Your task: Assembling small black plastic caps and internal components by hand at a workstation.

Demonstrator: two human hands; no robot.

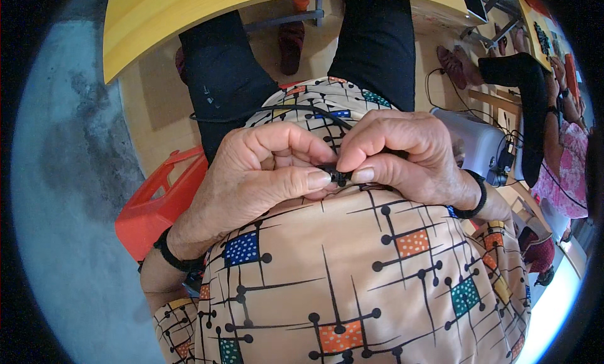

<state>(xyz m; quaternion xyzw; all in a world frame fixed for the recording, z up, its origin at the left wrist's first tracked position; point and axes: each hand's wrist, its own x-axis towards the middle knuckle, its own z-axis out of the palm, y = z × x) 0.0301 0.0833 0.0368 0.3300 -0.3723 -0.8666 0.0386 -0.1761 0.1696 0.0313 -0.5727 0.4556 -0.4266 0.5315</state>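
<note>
The left hand and the right hand are near together, each one closed in a fingertip pinch on the same small black part.

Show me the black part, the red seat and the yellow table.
Black part [340, 176]: head view, its exposed middle.
Red seat [156, 220]: head view, panel below the opening.
Yellow table [157, 21]: head view, bare top.

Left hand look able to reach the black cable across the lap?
Probably yes: the black cable lies just beyond the left hand, its outer stretch uncovered, though that hand is pinching a small black part.
</note>
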